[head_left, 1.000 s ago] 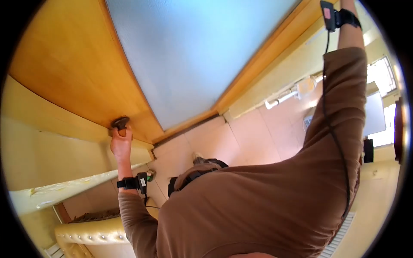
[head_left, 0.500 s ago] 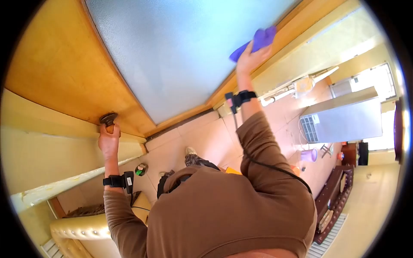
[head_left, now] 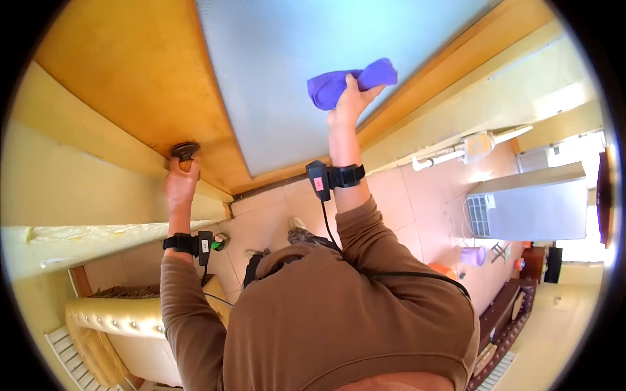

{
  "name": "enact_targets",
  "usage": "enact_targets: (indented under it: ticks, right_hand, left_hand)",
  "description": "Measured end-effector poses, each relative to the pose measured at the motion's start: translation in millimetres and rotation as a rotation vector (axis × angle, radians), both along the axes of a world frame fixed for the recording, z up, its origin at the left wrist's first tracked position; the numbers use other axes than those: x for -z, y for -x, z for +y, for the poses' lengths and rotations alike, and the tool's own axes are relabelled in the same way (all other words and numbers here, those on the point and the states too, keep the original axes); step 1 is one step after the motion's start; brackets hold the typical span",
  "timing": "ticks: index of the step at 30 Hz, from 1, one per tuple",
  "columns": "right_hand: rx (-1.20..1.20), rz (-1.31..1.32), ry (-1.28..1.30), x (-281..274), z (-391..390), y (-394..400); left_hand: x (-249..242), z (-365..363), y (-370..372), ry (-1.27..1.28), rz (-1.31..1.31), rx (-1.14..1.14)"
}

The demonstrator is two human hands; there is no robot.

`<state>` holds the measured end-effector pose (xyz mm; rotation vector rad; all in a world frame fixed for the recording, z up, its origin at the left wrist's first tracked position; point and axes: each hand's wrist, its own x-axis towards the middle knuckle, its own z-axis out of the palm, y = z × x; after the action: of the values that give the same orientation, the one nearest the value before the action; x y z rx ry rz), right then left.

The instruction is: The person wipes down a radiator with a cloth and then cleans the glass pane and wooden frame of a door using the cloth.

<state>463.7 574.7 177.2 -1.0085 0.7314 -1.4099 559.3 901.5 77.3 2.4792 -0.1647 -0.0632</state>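
A person's right hand (head_left: pixel 351 103) grips a soft-looking, creased purple cloth (head_left: pixel 327 90) in front of a smooth, pale-blue pane (head_left: pixel 280 117) at 12 o'clock; whether the two touch cannot be told. At 10 o'clock, the left hand (head_left: pixel 180 186) closes around a dark, rounded knob (head_left: pixel 185 150) on a yellow-brown wooden door (head_left: pixel 137 72). A glossy, button-tufted gold sofa (head_left: pixel 124 311) sits at 8 o'clock, a boxy, pale appliance (head_left: pixel 541 210) at 3 and a round purple bucket (head_left: pixel 473 256) at 4 on the tiled floor (head_left: pixel 404 202).
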Motion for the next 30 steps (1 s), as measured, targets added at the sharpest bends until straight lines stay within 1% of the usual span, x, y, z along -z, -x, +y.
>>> enact_targets:
  ticks: [2, 3, 5, 6, 8, 9, 10, 12, 13, 14, 16, 17, 18, 20, 21, 23, 24, 26, 27, 28, 30]
  right_hand:
    - [-0.021, -0.047, 0.204, -24.7, 18.5, -8.9]
    - [-0.033, -0.054, 0.201, -38.0, 26.8, -12.4]
    - [0.054, 0.067, 0.381, -63.2, 41.5, -18.0]
    - [0.035, 0.066, 0.379, -70.9, 47.1, -20.8]
    - [0.168, 0.207, 0.684, -82.5, 54.1, -26.4]
    - [0.195, 0.164, 0.815, -87.0, 55.4, -31.2]
    - [0.169, 0.167, 0.809, -88.3, 55.9, -33.3]
    - [0.251, 0.205, 1.021, -85.1, 57.0, -39.0]
    - [0.304, 0.124, 1.064, -81.5, 58.6, -43.9]
    - [0.271, 0.127, 1.058, -72.0, 55.5, -43.1]
    - [0.363, 0.36, 1.516, -40.7, 41.2, -38.6]
    - [0.341, 0.386, 1.613, -22.0, 38.4, -37.8]
    - [0.323, 0.385, 1.61, -4.4, 35.8, -31.9]
    - [0.115, 0.563, 2.002, 27.1, 29.4, -20.2]
    - [0.109, 0.55, 2.004, 42.7, 25.6, -16.6]
    - [-0.191, 0.64, 2.223, 72.1, 19.2, -10.8]
    - [-0.199, 0.617, 2.232, 82.6, 16.2, -9.4]
    - [-0.409, 0.687, 2.434, 97.0, 7.4, -5.7]
    - [-0.471, 0.7, 2.457, 96.0, 7.7, -5.7]
    - [-0.484, 0.698, 2.465, 93.4, 6.6, -6.5]
    - [-0.608, 0.662, 2.51, 79.1, 4.0, -11.0]
  left_hand:
    - [13.6, 5.3, -5.8, 0.017, -0.059, 0.029]
    - [3.3, 1.2, -0.4, -0.034, -0.088, 0.0]
    - [-5.4, -1.7, 3.8, -0.03, -0.104, -0.007]
    - [-7.0, -1.7, 5.4, -0.022, -0.111, -0.002]
    - [-8.0, -1.5, 5.0, -0.015, -0.113, -0.017]
    - [-7.6, -1.0, 4.4, -0.017, -0.11, -0.001]
    - [-7.6, -0.6, 4.6, -0.021, -0.104, 0.017]
    - [-7.2, 0.1, 3.8, -0.026, -0.077, -0.011]
    - [-7.3, -0.5, 3.2, -0.025, -0.089, 0.004]
    - [-8.0, -0.3, 4.9, -0.026, -0.098, 0.019]
    - [-14.9, 0.1, 5.6, -0.029, -0.061, -0.005]
    - [-14.8, 0.5, 4.8, -0.042, -0.038, 0.002]
    - [-14.2, 0.6, 4.9, -0.051, -0.017, 0.013]
    - [-14.6, 0.6, 6.4, -0.041, -0.031, -0.003]
    - [-17.1, 0.1, 7.7, -0.028, -0.038, -0.011]
    - [-16.7, 3.9, 6.3, -0.016, -0.047, -0.034]
    - [-12.7, 7.3, 5.1, -0.023, -0.034, -0.04]
    - [-11.2, 7.1, 3.1, -0.025, -0.015, -0.041]
    - [-15.3, 7.3, 4.9, -0.027, -0.015, -0.045]
    - [-15.1, 7.7, 5.8, -0.029, -0.013, -0.05]
    - [-5.9, 12.2, -0.1, -0.04, 0.039, -0.042]
